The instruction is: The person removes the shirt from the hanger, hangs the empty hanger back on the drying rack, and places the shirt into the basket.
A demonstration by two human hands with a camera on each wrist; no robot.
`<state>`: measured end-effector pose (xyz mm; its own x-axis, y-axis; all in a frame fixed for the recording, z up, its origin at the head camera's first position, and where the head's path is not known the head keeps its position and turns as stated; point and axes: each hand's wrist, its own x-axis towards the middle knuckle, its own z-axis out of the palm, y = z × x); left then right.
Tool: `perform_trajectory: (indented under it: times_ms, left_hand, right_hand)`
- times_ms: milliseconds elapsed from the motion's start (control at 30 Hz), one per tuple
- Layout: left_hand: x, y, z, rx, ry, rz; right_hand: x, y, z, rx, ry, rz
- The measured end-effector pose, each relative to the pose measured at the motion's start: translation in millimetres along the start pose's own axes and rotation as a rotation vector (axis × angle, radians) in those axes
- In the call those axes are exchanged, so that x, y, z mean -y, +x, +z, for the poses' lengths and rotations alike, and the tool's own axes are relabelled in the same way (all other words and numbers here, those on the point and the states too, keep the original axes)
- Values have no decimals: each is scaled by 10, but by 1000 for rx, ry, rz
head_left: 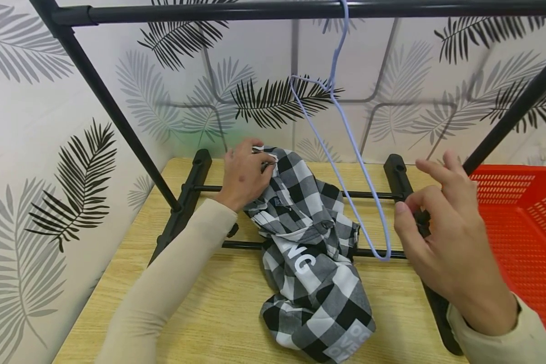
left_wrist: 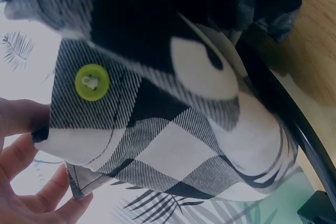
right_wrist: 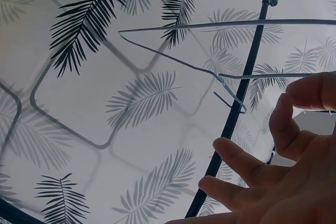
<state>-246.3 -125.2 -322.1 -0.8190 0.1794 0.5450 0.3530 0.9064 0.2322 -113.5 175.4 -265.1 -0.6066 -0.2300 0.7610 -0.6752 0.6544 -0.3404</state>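
A black, grey and white checked shirt (head_left: 291,202) with white lettering lies bunched on the table, over the rack's lower bars. My left hand (head_left: 244,174) pinches its far edge between thumb and fingers. In the left wrist view, a yellow-green button (left_wrist: 92,82) shows on the cloth beside the fingers of that hand (left_wrist: 26,177). My right hand (head_left: 455,237) is raised right of the shirt with nothing in it, its fingers spread and thumb and index finger bent toward each other. Between the hands, a light blue wire hanger (head_left: 357,152) hangs from the top bar.
The black rack's top bar (head_left: 209,12) crosses above my hands, and its posts slope down on both sides to feet (head_left: 182,217) on the wooden table (head_left: 209,303). A red plastic basket (head_left: 509,202) stands at the right. Behind is a leaf-patterned wall (head_left: 264,55).
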Motion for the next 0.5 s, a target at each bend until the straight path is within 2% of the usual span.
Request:
perform_trajectory:
  times_ms: [267,500]
  left_hand:
    - [-130,-34,-7,22,-16,32]
    - [-249,-71,-5,22,-48,95]
  right_hand:
    - [-86,-6,91,49,-12,9]
    - [-122,-11,175,100,-38,45]
